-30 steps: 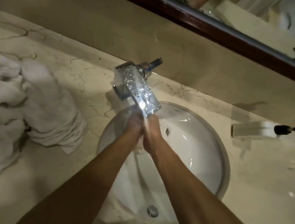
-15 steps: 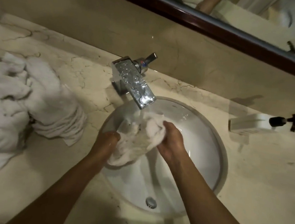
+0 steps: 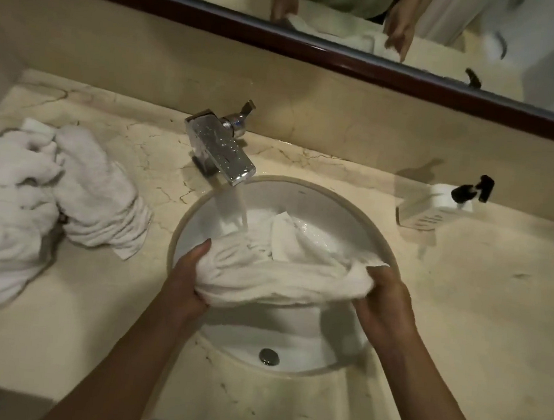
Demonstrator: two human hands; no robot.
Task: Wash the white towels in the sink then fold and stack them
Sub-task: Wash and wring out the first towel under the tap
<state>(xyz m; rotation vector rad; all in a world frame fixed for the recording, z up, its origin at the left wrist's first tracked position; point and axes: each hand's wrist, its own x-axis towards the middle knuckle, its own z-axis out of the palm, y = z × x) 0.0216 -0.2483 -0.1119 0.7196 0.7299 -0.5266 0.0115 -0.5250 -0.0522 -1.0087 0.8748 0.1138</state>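
**Desk:** What have you got, from the left edge across?

**Me:** At nine o'clock I see a heap of white towels (image 3: 48, 198) crumpled on the marble counter (image 3: 479, 312), well apart from the sink. Next, at about eleven o'clock from the basin's middle, the chrome faucet (image 3: 222, 154) reaches over the rim with water running from its spout.

**Desk:** And the hands?

**Me:** My left hand (image 3: 185, 280) sits at nine o'clock on the sink (image 3: 307, 192) rim, fingers and thumb curled round the left end of the wet towel (image 3: 284, 273). That towel stretches across the basin from one hand to the other, bunched along its near edge, with the far part lying under the stream at twelve o'clock. The drain (image 3: 269, 356) shows at six o'clock, below the towel.

**Desk:** Right side?

**Me:** My right hand (image 3: 382, 304) is at three o'clock on the basin, clenched on the towel's right end, cloth poking out above the knuckles. Past it, at two o'clock on the counter, a white soap dispenser (image 3: 435, 207) with a black pump stands just beside the back wall. The mirror (image 3: 415, 31) runs along the top in a dark frame.
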